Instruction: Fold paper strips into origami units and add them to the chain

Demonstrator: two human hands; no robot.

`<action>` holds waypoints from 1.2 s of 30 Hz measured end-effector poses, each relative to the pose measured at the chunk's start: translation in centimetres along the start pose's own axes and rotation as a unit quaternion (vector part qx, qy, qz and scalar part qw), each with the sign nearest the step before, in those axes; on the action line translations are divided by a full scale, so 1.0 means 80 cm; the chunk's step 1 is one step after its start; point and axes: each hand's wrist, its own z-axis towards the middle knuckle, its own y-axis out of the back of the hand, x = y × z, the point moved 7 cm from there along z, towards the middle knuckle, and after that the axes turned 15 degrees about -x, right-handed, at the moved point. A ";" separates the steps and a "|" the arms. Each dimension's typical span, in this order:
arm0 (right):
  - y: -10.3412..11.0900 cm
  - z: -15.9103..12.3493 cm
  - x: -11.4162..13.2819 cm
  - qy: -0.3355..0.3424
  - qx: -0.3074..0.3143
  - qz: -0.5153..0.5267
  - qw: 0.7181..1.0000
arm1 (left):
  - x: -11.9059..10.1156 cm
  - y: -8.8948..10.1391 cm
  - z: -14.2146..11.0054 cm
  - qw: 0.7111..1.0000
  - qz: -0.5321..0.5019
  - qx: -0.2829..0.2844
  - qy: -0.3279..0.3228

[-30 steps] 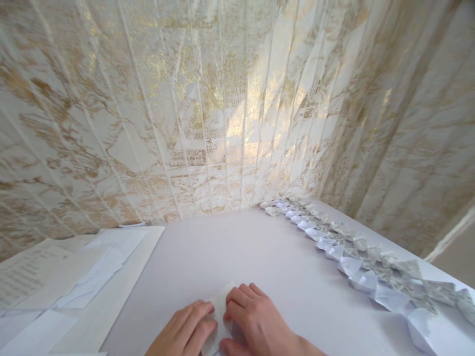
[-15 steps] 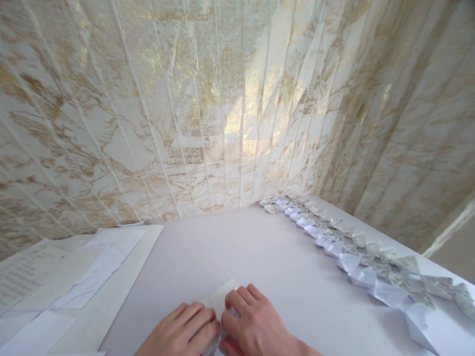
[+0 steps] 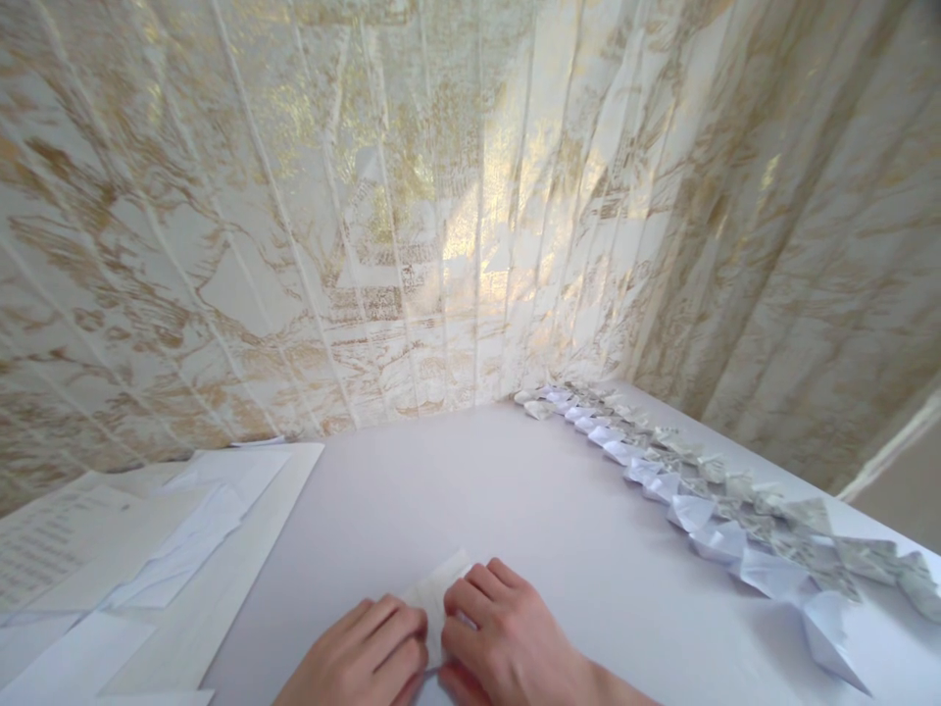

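A small piece of white paper (image 3: 439, 588) lies at the near middle of the white table, mostly covered by my two hands. My left hand (image 3: 364, 652) has its fingers curled and pressed down on the paper's left side. Against the right side, my right hand (image 3: 507, 628) is curled too, its fingertips bent onto the paper. The paper's upper corner shows between and beyond the fingers. My thumbs and the near edge of the paper are largely hidden at the bottom of the view.
Rows of folded white paper pieces (image 3: 717, 539) and greyish printed ones (image 3: 805, 515) run along the table's right side. Loose sheets (image 3: 198, 534) and printed pages (image 3: 55, 549) overlap at the left. A patterned curtain (image 3: 382, 245) hangs behind the table (image 3: 412, 480).
My hands have drawn slightly apart, and more of the paper shows between them. The folded pieces and sheets stay where they were.
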 end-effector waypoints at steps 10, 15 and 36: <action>0.021 0.002 -0.034 -0.208 0.021 0.246 0.946 | 0.041 -0.036 -0.007 0.954 0.000 0.084 0.287; 0.024 0.006 -0.032 -0.148 0.028 0.285 0.947 | 0.039 -0.041 0.000 0.946 0.015 0.120 0.301; 0.038 0.001 -0.013 0.014 0.091 0.169 0.981 | 0.036 -0.046 0.002 0.933 0.015 0.113 0.342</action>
